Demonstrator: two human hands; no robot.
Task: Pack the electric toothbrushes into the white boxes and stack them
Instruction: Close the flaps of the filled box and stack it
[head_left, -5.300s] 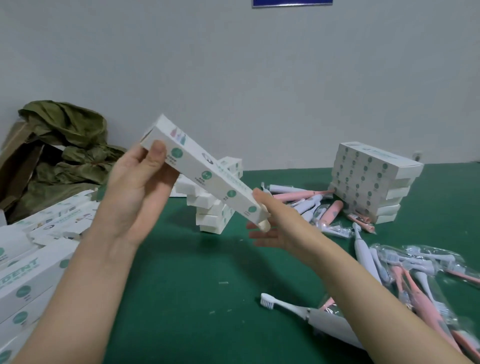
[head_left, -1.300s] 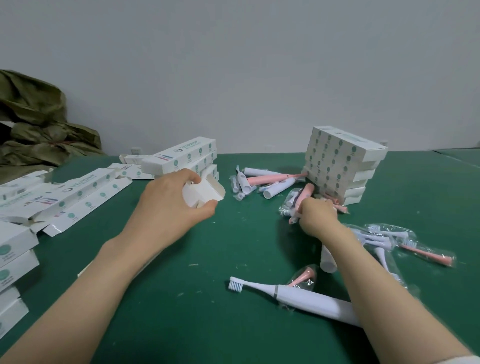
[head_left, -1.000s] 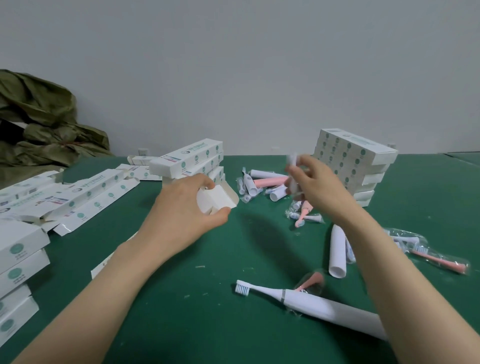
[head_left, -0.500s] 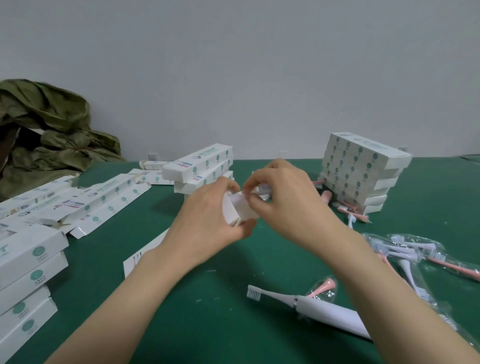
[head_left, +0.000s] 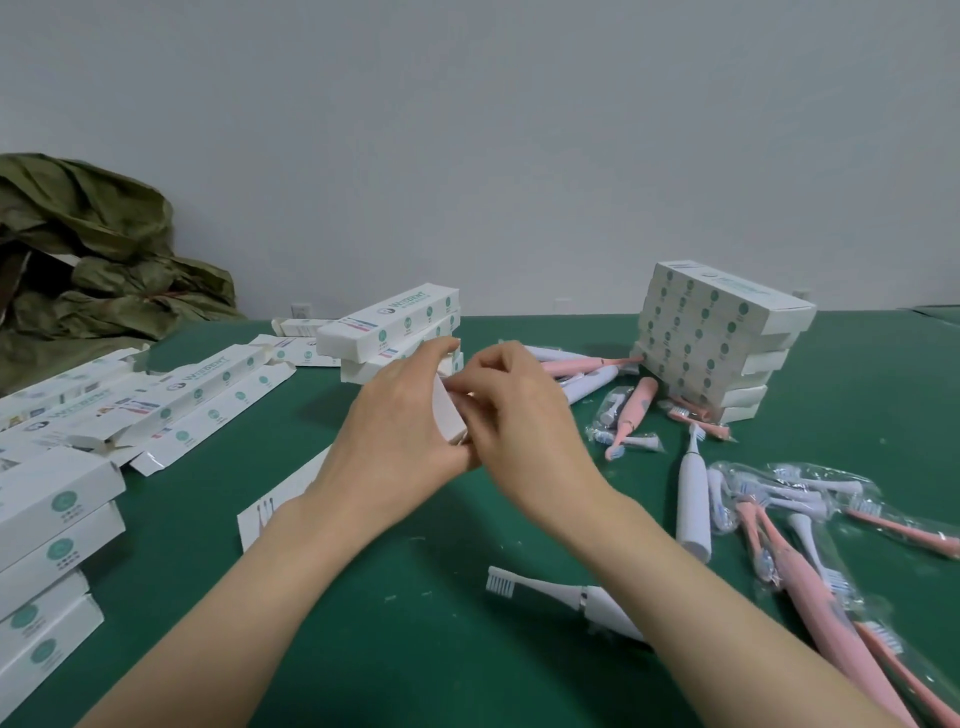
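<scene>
The box, held over the middle of the desk, looks to us like thin card: light, easily crushed, best taken by its long sides. Our left hand grips its open end; our right hand curls there, whether pinching anything we cannot tell.

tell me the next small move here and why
Probably push the fingers of the right hand into the mouth of the white box to seat whatever they hold, which is hidden: the left hand grips that end, and its flap is open.
</scene>
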